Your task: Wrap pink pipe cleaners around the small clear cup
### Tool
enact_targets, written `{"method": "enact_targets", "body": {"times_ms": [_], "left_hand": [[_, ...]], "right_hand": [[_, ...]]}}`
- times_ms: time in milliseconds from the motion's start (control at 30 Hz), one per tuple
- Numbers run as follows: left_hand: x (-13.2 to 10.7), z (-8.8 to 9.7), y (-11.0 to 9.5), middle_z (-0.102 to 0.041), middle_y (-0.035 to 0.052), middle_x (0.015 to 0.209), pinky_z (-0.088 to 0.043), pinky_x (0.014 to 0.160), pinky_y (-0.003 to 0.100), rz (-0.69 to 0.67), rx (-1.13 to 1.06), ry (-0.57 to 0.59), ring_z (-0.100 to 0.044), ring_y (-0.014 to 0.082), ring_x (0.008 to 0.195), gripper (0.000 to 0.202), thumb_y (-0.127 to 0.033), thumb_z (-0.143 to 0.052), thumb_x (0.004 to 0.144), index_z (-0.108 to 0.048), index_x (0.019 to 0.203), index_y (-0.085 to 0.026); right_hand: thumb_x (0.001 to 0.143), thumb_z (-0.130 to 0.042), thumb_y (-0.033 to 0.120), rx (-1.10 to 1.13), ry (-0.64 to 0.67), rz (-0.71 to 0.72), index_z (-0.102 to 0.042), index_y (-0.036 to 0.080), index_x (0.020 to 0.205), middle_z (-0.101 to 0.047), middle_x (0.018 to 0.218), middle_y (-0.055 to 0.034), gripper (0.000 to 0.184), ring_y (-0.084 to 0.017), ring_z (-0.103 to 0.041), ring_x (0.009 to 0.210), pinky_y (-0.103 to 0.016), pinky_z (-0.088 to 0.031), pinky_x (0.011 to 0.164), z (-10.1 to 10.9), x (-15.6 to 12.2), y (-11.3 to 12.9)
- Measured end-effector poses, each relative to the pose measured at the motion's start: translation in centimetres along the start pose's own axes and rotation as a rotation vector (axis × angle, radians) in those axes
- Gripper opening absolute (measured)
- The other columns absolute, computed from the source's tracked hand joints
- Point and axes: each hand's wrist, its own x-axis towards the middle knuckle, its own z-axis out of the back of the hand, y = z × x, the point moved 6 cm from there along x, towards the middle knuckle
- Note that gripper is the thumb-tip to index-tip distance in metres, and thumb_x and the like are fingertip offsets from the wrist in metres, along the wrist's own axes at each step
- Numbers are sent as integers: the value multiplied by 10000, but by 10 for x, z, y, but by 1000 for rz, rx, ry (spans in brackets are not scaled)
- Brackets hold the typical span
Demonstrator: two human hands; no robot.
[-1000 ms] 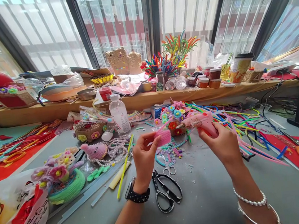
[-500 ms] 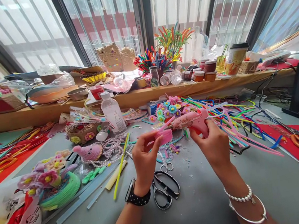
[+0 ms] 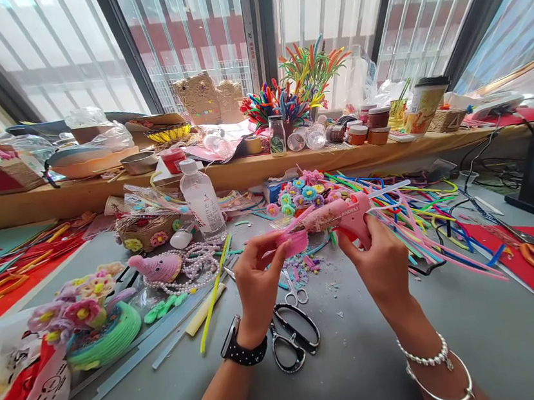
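Clearly, the left hand (image 3: pixel 259 280) pinches the pink piece (image 3: pixel 296 244) above the table (image 3: pixel 365 363), mid-scene, likely so its edge faces the gun (image 3: pixel 337 214); the right hand (image 3: pixel 380 262) wraps its handle, probably to steady it. I read "ANDELI" on the gun; the bottle's (image 3: pixel 203 201) print is too small.

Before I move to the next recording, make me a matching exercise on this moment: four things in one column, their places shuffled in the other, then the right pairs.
Things
1. Hot glue gun
2. Pink ribbed piece
3. Black-handled scissors
4. White-capped bottle

Places
A. Lying on the gray tabletop
B. Held in the right hand
C. Standing behind the pearl-bead strands
D. Held between the fingers of the left hand

Right pairs: 1-B, 2-D, 3-A, 4-C
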Motion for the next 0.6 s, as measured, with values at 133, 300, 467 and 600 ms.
{"method": "enact_targets", "body": {"times_ms": [133, 300, 467, 600], "left_hand": [[-1, 1, 0, -678, -1, 787, -561, 666, 188, -4, 0, -5, -651, 102, 726, 155, -224, -701, 697, -651, 836, -176], [0, 1, -1, -676, -15, 784, -553, 669, 159, -27, -15, 3, -647, 80, 725, 149, -205, -699, 702, -654, 843, -186], [0, 1, -1, -675, -19, 784, -553, 667, 154, -41, -21, -6, -646, 76, 722, 148, -205, -700, 703, -657, 843, -189], [0, 0, -1, -675, -21, 792, -553, 667, 151, -41, -18, -5, -646, 75, 727, 144, -208, -698, 704, -656, 841, -193]], "right_hand": [[834, -478, 440, -7, -30, 45, -583, 138, 848, -610, 671, -79, 320, -195, -539, 558, -282, -373, 512, 1, -1, 2], [845, -472, 454, -22, -147, 124, -590, 119, 854, -618, 657, -74, 356, -186, -544, 544, -274, -380, 500, 6, -2, 5], [853, -469, 449, -40, -186, 165, -596, 89, 873, -628, 671, -90, 383, -185, -550, 541, -276, -392, 494, 6, -4, 6], [855, -462, 461, -44, -204, 166, -601, 87, 883, -632, 671, -92, 399, -190, -556, 551, -281, -403, 507, 7, -5, 5]]}}
